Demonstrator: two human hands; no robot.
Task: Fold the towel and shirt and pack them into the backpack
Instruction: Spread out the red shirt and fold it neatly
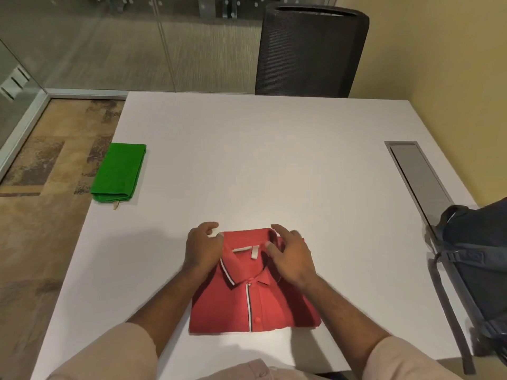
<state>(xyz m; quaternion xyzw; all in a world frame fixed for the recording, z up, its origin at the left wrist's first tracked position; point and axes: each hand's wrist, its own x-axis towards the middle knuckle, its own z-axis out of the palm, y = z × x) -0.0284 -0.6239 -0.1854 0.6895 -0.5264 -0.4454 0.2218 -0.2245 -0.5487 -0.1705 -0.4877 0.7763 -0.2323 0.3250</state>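
Observation:
A red polo shirt [255,305] lies folded into a compact square near the table's front edge, collar facing away from me. My left hand [203,248] rests on its left shoulder, fingers loosely bent over the far edge. My right hand [290,256] lies on the right side of the collar with fingers spread and relaxed. A green towel [119,172], folded into a narrow rectangle, sits at the table's left edge. A dark blue backpack [477,259] stands at the right edge, partly cut off by the frame.
The white table [260,160] has a grey cable hatch [417,174] at the right. A black mesh chair [310,50] stands behind the far edge. Glass partitions and carpeted floor lie to the left.

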